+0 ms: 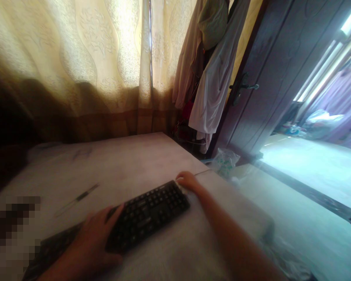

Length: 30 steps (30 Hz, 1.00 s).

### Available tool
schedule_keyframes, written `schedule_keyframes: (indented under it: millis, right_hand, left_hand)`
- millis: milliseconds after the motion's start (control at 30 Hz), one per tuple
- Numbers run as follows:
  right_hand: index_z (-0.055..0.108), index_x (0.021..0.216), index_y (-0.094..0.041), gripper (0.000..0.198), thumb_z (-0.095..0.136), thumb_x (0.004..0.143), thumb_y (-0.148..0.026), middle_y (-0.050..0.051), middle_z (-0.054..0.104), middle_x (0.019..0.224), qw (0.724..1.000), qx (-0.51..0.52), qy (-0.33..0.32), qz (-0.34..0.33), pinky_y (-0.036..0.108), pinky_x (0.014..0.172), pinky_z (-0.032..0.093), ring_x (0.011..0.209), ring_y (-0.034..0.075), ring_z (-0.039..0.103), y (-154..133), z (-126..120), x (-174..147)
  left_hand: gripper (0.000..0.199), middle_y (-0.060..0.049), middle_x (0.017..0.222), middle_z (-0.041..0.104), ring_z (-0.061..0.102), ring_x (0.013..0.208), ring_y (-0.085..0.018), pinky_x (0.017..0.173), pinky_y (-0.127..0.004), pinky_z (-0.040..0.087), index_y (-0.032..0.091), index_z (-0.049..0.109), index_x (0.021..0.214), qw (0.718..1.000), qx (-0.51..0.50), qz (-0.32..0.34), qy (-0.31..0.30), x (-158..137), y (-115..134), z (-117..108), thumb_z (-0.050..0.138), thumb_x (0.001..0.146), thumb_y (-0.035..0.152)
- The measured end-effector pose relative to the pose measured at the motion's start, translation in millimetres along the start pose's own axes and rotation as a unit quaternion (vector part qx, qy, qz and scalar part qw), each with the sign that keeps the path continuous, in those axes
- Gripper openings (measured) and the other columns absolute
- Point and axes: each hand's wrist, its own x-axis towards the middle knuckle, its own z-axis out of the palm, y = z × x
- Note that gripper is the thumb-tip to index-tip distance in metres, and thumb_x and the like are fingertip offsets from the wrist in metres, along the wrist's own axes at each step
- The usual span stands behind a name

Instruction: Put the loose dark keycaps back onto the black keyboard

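A black keyboard (pixel 152 210) lies slantwise on the pale tabletop. My left hand (pixel 96 238) rests across its left part, thumb at the near edge and fingers at the far edge, gripping it. At the keyboard's far right end is my right hand (pixel 188 181), its fingers curled around something small and whitish that I cannot make out. A thin, pen-like object (pixel 84 194) with a dark middle lies beyond my left hand; blur hides its kind.
Patterned curtains (pixel 96 50) hang behind the table (pixel 117 156). Clothes (pixel 213 89) hang beside an open dark door (pixel 260 70) at the right. A clear plastic bag (pixel 225 160) lies past the table's right edge. A thin cable (pixel 203 171) runs near my right hand.
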Motion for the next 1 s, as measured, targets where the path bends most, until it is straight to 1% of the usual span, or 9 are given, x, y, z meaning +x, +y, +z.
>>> schedule_keyframes:
  millis: [167,333,533,633,767,867,1000]
  right_hand:
    - [0.077,0.097,-0.015,0.028,0.057,0.077,-0.015,0.009,0.075,0.102,1.0,0.01,-0.003,-0.022,0.023,0.082,0.046,0.099,0.02,0.066,2.8,-0.6,5.9]
    - [0.078,0.095,-0.018,0.026,0.06,0.077,-0.016,0.007,0.075,0.102,0.998,0.006,-0.027,-0.053,0.024,0.085,0.046,0.1,0.021,0.065,-3.4,-8.5,15.9]
    - [0.078,0.092,-0.02,0.024,0.061,0.077,-0.013,0.004,0.075,0.099,0.99,-0.011,-0.09,-0.104,0.021,0.08,0.046,0.094,0.017,0.067,-22.6,-11.0,29.2]
    - [0.078,0.091,-0.02,0.025,0.06,0.076,-0.012,0.004,0.075,0.098,0.987,-0.028,-0.107,-0.118,0.021,0.08,0.046,0.095,0.019,0.067,-26.6,-11.8,30.0]
    - [0.077,0.093,-0.022,0.026,0.06,0.076,-0.013,0.003,0.075,0.1,0.983,-0.05,-0.123,-0.129,0.023,0.081,0.046,0.096,0.019,0.066,-33.3,-13.0,28.6]
    - [0.078,0.092,-0.025,0.025,0.061,0.076,-0.014,0.002,0.075,0.1,0.979,-0.065,-0.136,-0.14,0.024,0.08,0.046,0.096,0.02,0.066,-45.9,-11.8,26.6]
    - [0.078,0.091,-0.026,0.024,0.062,0.076,-0.015,0.001,0.075,0.097,0.971,-0.073,-0.16,-0.163,0.023,0.077,0.046,0.092,0.019,0.067,-68.7,-6.0,21.6]
  left_hand:
    - [0.111,-0.011,0.152,0.04,0.034,0.138,-0.041,0.115,-0.054,0.019,0.03,0.033,0.148,1.0,0.002,-0.006,0.012,1.1,-9.4,14.4,0.075,0.046,0.045]
    - [0.11,-0.011,0.152,0.039,0.034,0.138,-0.041,0.115,-0.056,0.018,0.031,0.033,0.148,1.0,-0.001,-0.001,0.013,2.5,-15.5,20.5,0.074,0.047,0.046]
    - [0.112,-0.012,0.154,0.037,0.032,0.14,-0.041,0.115,-0.053,0.021,0.03,0.033,0.148,1.0,0.004,-0.006,0.006,1.5,-12.8,19.6,0.076,0.046,0.046]
    - [0.111,-0.012,0.153,0.037,0.032,0.139,-0.041,0.114,-0.054,0.022,0.03,0.034,0.148,1.0,-0.003,-0.008,0.003,1.5,-9.3,16.8,0.076,0.046,0.046]
    - [0.113,-0.013,0.153,0.037,0.032,0.139,-0.042,0.114,-0.054,0.022,0.03,0.035,0.148,1.0,-0.004,-0.022,-0.017,2.4,-4.9,12.4,0.077,0.044,0.047]
    - [0.114,-0.013,0.154,0.035,0.03,0.14,-0.042,0.114,-0.054,0.021,0.03,0.032,0.148,0.999,-0.003,-0.025,-0.028,2.1,-3.1,11.3,0.077,0.045,0.047]
    - [0.114,-0.012,0.155,0.034,0.03,0.14,-0.041,0.115,-0.054,0.02,0.031,0.03,0.149,1.0,-0.009,-0.022,-0.017,0.6,-0.5,9.2,0.076,0.046,0.045]
